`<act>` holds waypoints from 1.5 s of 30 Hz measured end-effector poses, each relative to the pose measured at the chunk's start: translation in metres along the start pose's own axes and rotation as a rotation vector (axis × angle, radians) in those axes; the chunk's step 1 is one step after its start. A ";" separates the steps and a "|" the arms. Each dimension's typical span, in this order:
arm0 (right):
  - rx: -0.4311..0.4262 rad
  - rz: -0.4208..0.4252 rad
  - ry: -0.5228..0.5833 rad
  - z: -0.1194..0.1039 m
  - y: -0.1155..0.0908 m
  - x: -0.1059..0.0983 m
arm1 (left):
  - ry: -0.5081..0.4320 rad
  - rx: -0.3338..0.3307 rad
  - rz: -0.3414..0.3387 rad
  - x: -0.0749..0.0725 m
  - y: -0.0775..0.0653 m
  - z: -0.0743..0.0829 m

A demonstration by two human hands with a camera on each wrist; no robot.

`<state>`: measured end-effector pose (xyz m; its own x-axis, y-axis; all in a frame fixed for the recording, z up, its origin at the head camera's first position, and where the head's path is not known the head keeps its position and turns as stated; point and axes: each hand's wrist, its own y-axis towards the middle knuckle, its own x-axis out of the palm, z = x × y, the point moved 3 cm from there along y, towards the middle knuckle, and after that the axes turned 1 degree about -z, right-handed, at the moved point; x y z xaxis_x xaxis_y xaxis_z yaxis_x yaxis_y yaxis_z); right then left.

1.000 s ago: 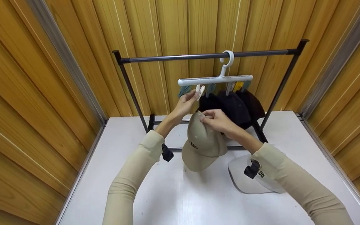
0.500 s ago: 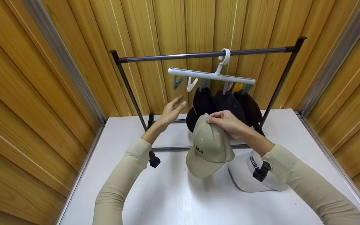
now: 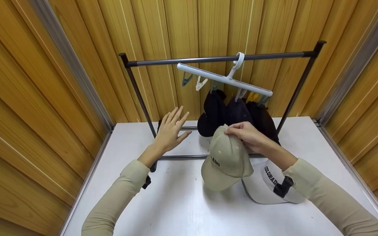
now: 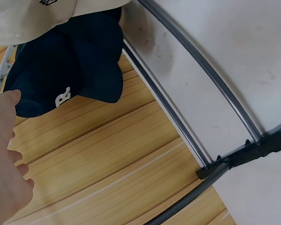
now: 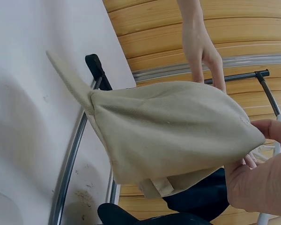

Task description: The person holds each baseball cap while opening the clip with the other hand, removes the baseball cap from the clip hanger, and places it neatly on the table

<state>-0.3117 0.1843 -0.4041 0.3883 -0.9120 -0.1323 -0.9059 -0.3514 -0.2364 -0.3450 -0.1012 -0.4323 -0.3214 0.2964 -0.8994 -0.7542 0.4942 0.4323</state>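
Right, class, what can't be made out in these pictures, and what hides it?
Head view: start of the lettering on the held beige cap, curved out of sight.
Head view: end of the wording on the pale cap, behind the black wrist camera.
Head view: lower part of the middle dark cap, behind the beige cap and right hand.
Left wrist view: part of the left hand, cut off by the left edge.
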 end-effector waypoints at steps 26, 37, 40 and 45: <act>0.008 -0.129 -0.022 0.052 -0.024 -0.032 | 0.028 -0.136 -0.059 0.025 -0.087 -0.059; 0.101 -0.017 -0.188 0.080 -0.030 -0.052 | 0.009 -0.168 -0.082 0.031 -0.104 -0.062; 0.116 -0.002 -0.262 0.084 -0.031 -0.065 | 0.010 -0.158 -0.080 0.032 -0.106 -0.062; 0.148 0.025 -0.406 0.093 -0.032 -0.083 | 0.025 -0.132 -0.062 0.033 -0.105 -0.062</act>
<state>-0.2993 0.2908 -0.4752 0.4280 -0.7521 -0.5012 -0.8935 -0.2689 -0.3596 -0.3116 -0.1945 -0.5114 -0.2843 0.2475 -0.9262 -0.8416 0.3983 0.3647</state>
